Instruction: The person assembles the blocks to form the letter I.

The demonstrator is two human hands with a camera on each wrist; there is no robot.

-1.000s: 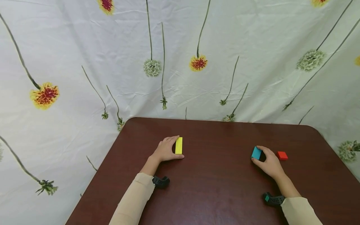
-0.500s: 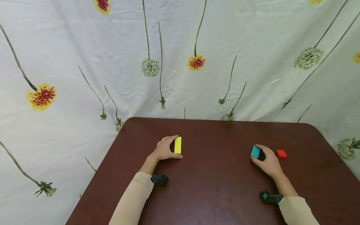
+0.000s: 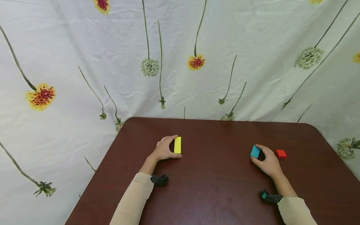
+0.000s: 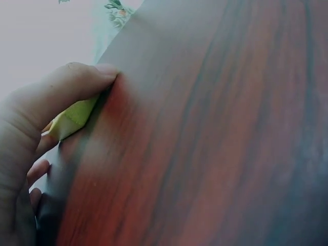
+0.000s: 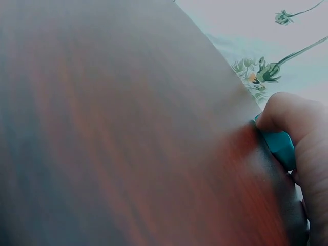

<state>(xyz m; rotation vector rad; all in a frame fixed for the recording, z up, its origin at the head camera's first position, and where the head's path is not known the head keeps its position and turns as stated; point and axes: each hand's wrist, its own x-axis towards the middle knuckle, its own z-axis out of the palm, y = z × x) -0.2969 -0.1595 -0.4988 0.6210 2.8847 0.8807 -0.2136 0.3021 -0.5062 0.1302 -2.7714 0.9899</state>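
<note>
The left arm comes in from 7 o'clock and reaches toward 1 o'clock. The right arm comes in between 4 and 5 o'clock and reaches toward 11 o'clock. Both have pale sleeves. The left grip is a bare hand, pinching: its fingers point to 2 o'clock, its thumb to 3 o'clock. The right grip is a bare hand too, also pinching, with fingers and thumb both pointing near 10 o'clock. In the left wrist view, other fingertips curl toward 7 o'clock from the thumb. In the right wrist view, the thumb looks bent.
</note>
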